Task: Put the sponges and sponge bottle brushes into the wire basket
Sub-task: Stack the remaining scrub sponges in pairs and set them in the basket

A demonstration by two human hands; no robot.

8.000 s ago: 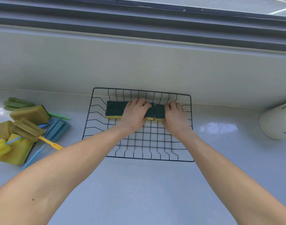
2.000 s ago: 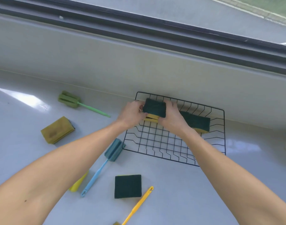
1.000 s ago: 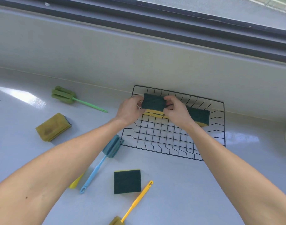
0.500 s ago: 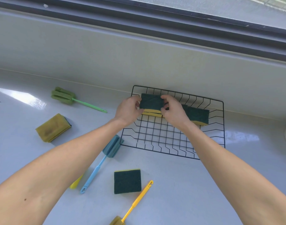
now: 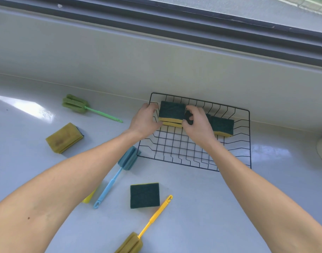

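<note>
Partly hidden under left forearm, lower left: yellow brush (image 5: pixel 88 198), head unclear. Cut off at bottom edge: olive foam head of yellow-handled brush (image 5: pixel 152 219). Centre: left hand (image 5: pixel 143 121) and right hand (image 5: pixel 197 125), fingers curled, gripping stacked green-topped yellow sponges (image 5: pixel 172 113) inside black wire basket (image 5: pixel 248 143); another sponge (image 5: pixel 222 126) beside. Outside: flat scourer sponge (image 5: pixel 144 195), olive sponges (image 5: pixel 64 138), green brush (image 5: pixel 78 106), blue brush (image 5: pixel 120 168).
</note>
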